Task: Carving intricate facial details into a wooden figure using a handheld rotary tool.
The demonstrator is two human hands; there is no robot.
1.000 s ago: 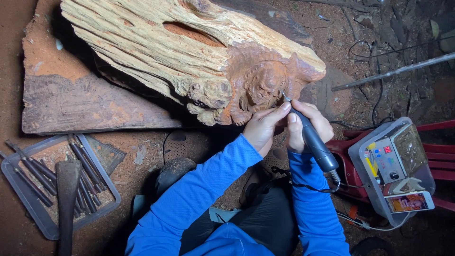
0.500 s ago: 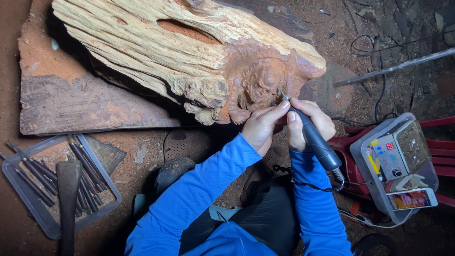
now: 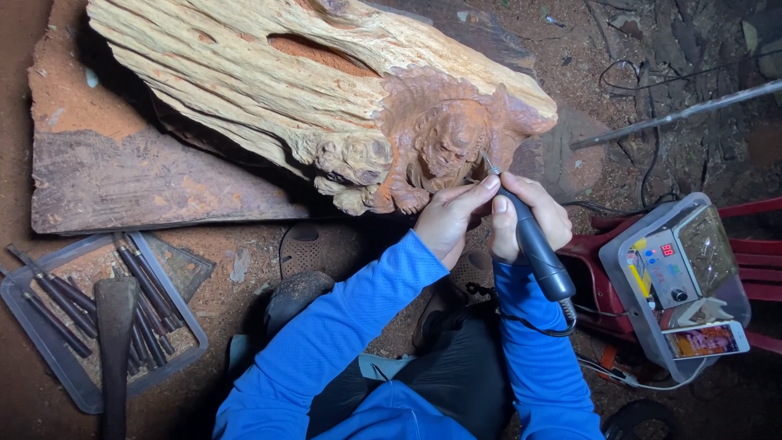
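Both hands' [image 3: 497, 216] grip stays clamped on the rotary tool [image 3: 533, 244], unmoved against the carving [image 3: 444, 143].

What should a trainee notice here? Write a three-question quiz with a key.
1. True or false: the right hand grips the black rotary tool.
2. The tool's tip meets: A) the grey tray B) the carved reddish figure C) the phone.
3. What rests against the tool near its tip?

Key: 1 true. 2 B. 3 the left hand, whose fingers lie against the tool just beside the carved log.
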